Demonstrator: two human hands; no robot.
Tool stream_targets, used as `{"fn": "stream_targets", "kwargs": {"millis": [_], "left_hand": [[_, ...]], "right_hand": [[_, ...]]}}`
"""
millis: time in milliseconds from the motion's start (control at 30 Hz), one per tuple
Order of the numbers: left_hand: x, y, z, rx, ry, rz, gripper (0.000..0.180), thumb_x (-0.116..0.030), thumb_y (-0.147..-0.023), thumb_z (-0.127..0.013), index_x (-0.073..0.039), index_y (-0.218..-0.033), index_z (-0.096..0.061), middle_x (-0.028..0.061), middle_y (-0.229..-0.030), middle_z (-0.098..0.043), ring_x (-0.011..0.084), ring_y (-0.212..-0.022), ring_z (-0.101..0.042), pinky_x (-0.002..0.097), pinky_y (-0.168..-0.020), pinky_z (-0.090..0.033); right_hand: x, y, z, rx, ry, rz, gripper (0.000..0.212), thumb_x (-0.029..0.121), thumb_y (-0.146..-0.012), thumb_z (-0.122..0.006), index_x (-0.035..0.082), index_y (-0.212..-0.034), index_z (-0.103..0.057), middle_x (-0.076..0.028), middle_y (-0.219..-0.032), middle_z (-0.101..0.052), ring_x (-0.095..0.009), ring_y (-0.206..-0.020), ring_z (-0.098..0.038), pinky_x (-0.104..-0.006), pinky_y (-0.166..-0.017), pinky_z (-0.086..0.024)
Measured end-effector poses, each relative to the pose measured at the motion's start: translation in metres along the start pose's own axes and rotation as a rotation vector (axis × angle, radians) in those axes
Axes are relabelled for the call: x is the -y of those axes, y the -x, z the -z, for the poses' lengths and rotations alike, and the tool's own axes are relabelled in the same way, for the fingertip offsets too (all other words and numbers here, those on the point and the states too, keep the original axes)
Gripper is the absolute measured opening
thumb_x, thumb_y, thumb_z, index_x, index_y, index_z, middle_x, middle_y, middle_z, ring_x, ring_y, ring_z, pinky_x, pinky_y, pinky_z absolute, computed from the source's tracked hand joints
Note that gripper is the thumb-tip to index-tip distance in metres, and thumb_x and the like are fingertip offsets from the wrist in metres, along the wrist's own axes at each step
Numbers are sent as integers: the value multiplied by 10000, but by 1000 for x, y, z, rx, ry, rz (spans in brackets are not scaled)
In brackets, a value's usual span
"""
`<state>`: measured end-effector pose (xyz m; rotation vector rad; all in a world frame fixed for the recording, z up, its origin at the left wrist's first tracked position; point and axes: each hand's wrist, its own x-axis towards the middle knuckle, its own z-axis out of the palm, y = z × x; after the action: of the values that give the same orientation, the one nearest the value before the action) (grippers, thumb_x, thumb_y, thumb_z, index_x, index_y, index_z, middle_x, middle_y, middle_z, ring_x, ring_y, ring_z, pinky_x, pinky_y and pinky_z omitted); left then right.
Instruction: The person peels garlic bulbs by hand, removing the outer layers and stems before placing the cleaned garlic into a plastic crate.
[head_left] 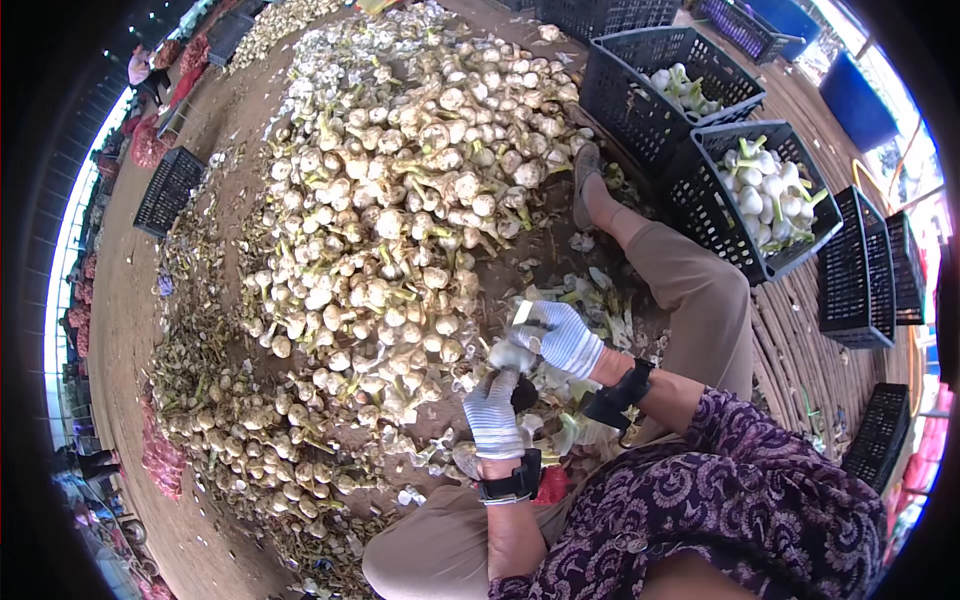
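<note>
A pale garlic bulb [508, 356], slightly blurred, is between my two gloved hands, above the ground in front of my lap. My left hand [493, 412], in a striped glove, is closed around the bulb from below. On the bulb's upper right, my right hand [562, 340] is closed in a matching glove, its fingertips close to the bulb. Something small and pale yellow shows at those fingertips, too unclear to name. Just beyond my hands spreads a large heap of untrimmed garlic [400, 210]. Loose peeled skins and leaves [568, 428] lie under my right wrist.
Black plastic crates [735, 240] holding cleaned white garlic stand by my right leg, with more crates [857, 275] further right. Another black crate [169, 190] sits beyond the heap at left. A red mesh sack [162, 455] lies at the heap's left edge. Blue bins [858, 100] stand far right.
</note>
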<state>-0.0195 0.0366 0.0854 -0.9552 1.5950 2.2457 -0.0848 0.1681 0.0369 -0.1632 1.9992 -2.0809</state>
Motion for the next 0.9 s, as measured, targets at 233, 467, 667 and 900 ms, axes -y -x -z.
{"fn": "stream_targets", "kwargs": {"millis": [233, 467, 667, 900], "left_hand": [[0, 4, 2, -31, -47, -18, 155, -107, -766, -546, 26, -805, -615, 61, -677, -583, 138, -573, -541, 258, -539, -462], [19, -13, 32, 296, 493, -74, 194, -208, -727, -586, -16, -713, -560, 104, -639, -551, 241, -539, -499, 368, -591, -467], [10, -7, 7, 83, 339, -184, 213, -68, -766, -619, 34, -952, -613, 78, -722, -586, 166, -602, -567, 298, -584, -518], [4, -1, -2, -9, -163, -461, 168, 44, -727, -636, 25, -894, -639, 56, -728, -623, 114, -640, -570, 241, -575, -470]], "right_hand": [[1, 5, 3, 70, -199, -187, 207, 140, -840, -620, 12, -1002, -611, -16, -906, -635, -79, -821, -575, -237, -736, -484], [-7, 12, 5, 227, -418, -129, 281, 95, -850, -591, 12, -1109, -519, -56, -1011, -603, -135, -855, -602, -245, -758, -508], [-21, 7, 8, 149, -794, -360, 260, 147, -879, -561, -6, -1086, -532, -65, -984, -610, -120, -837, -606, -241, -713, -513], [-17, 1, 4, 87, -620, -359, 227, 185, -875, -579, -4, -1000, -574, -20, -827, -627, -92, -734, -609, -226, -623, -503]]}}
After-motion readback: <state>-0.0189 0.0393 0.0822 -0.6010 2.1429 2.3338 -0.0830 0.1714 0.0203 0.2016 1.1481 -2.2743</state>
